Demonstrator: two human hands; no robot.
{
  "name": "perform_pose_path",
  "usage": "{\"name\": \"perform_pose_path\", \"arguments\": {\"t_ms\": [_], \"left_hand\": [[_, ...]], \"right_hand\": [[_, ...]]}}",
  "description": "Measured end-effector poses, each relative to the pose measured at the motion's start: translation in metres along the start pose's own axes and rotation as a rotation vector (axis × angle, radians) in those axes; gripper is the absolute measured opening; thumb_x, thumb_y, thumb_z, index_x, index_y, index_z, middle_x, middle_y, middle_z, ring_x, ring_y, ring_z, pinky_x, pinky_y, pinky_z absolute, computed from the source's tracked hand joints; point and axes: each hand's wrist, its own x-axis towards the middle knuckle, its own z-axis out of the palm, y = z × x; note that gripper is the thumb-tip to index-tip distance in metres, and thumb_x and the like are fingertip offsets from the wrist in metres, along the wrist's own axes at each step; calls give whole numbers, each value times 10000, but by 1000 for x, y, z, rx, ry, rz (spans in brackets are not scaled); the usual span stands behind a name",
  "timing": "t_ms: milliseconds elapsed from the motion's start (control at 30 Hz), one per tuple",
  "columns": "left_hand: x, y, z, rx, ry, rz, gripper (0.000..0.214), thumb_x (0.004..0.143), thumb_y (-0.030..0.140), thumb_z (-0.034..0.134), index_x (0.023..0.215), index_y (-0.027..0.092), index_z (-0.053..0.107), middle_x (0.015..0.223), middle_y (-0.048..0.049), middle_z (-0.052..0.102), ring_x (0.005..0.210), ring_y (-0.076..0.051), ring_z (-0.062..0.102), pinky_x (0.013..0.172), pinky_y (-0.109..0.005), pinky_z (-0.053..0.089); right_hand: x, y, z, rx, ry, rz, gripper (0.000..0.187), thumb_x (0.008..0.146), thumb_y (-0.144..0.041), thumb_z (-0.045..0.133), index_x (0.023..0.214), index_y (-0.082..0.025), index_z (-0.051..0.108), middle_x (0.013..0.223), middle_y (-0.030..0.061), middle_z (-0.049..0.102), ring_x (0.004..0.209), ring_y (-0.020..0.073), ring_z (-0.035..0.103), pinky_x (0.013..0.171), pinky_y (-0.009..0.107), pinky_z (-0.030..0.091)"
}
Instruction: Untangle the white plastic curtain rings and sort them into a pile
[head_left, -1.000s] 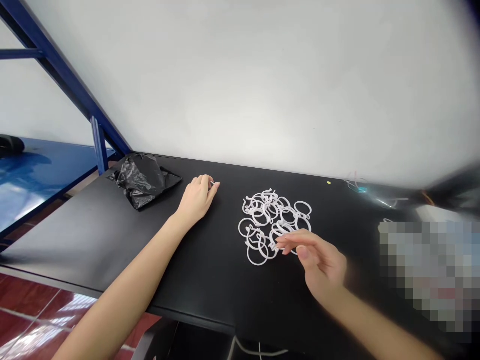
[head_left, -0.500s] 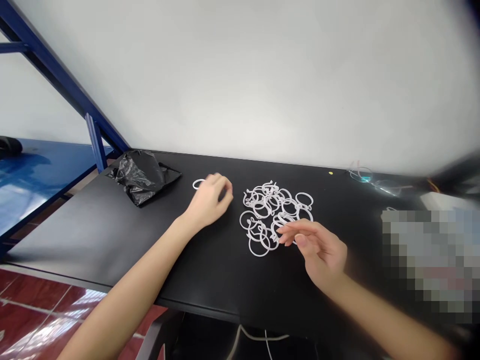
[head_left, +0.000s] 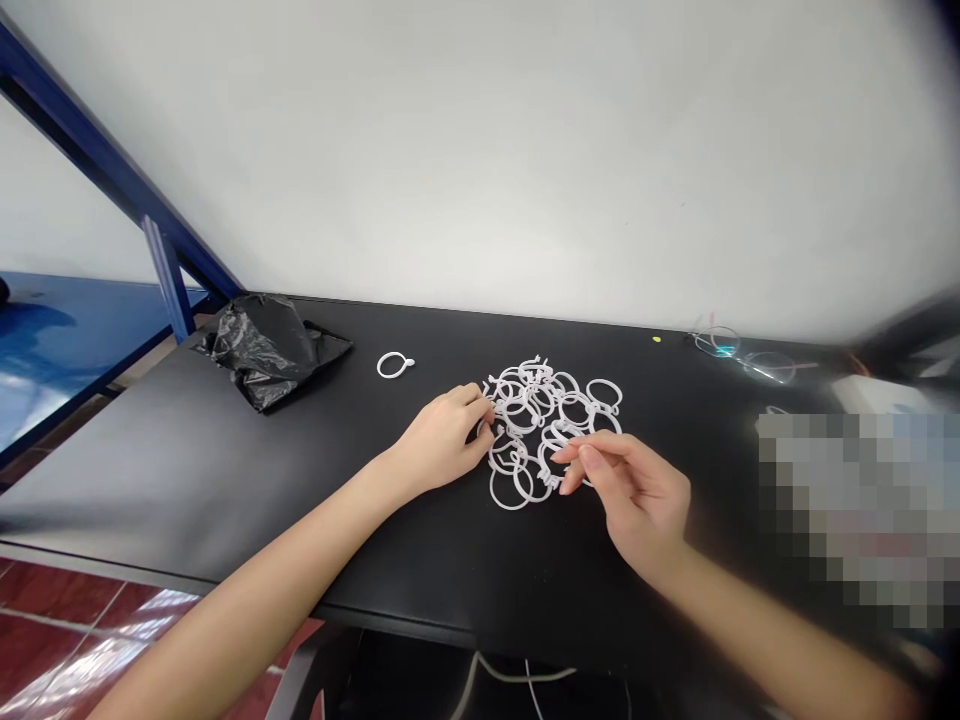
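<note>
- The white rings (head_left: 537,400) lie in a loose, overlapping pile on the black worktop (head_left: 420,575), between the two hands.
- The left hand (head_left: 448,437) is at the pile's left side, palm down with fingers curled among the outermost rings; I cannot tell whether it grips one.
- The right hand (head_left: 645,500) is at the pile's near right side, fingers bent and thumb close to them, overlapping some rings in view; whether it holds anything I cannot tell.
- One single ring (head_left: 405,363) lies apart, beyond the left hand and to the left of the pile.
- A crumpled black plastic bag (head_left: 266,345) sits farther left, near the back edge.
- Black surface stretches from bag to single ring, and from pile to front edge.
- The pale wall (head_left: 487,180) bounds the back; a blue frame (head_left: 97,150) rises at the left end.
- Glasses (head_left: 739,357) lie at the back right, near the wall; a pixelated area (head_left: 862,520) covers the right side.
</note>
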Motion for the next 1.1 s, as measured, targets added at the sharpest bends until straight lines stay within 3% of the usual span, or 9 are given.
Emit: {"name": "perform_pose_path", "arguments": {"t_ms": [133, 267, 533, 833, 1000, 1100], "left_hand": [[-2, -4, -8, -165, -47, 68, 396, 753, -30, 425, 1006, 178, 649, 1143, -75, 621, 1094, -215, 572, 984, -384, 473], [-4, -6, -15, -279, -122, 97, 386, 746, 41, 575, 1091, 194, 654, 1262, -85, 602, 1189, -240, 546, 1043, -431, 443], [0, -7, -16, -402, -106, 101, 255, 792, 189, 698, 1045, 178, 669, 1099, -68, 667, 1028, -193, 613, 946, -365, 487], [-3, -10, -25, -540, -159, -38, 279, 819, 341, 670, 1033, 163, 655, 979, -59, 687, 790, -145, 640, 762, -306, 551], [-2, 0, -21, -596, -64, 69, 284, 766, 278, 729, 1018, 170, 656, 1012, -56, 626, 905, -150, 614, 867, -323, 544], [-2, 6, -16, -703, 2, 120, 283, 764, 242, 740, 1024, 169, 653, 1041, -64, 606, 970, -158, 607, 907, -340, 541]], "right_hand": [[1, -2, 0, -3, 21, -1, 115, 922, -174, 571, 887, -206, 676, 769, 11, 734, 509, 118, 654, 625, 309, 600], [1, -3, 1, 15, 26, 34, 116, 923, -187, 573, 876, -203, 678, 765, 22, 731, 510, 125, 652, 546, 284, 581], [1, -2, -1, 23, 21, 30, 126, 923, -185, 572, 863, -207, 680, 764, 15, 725, 506, 110, 644, 540, 259, 571], [1, -2, -1, -2, 21, 28, 125, 925, -191, 568, 858, -202, 673, 756, 20, 724, 503, 117, 638, 547, 275, 571], [2, 3, 0, -21, -32, 37, 107, 916, -189, 577, 884, -202, 678, 787, 26, 719, 560, 128, 659, 567, 277, 580], [5, 5, 4, -126, -76, -45, 88, 847, -190, 666, 932, -211, 681, 867, 43, 721, 707, 172, 690, 594, 293, 586]]}}
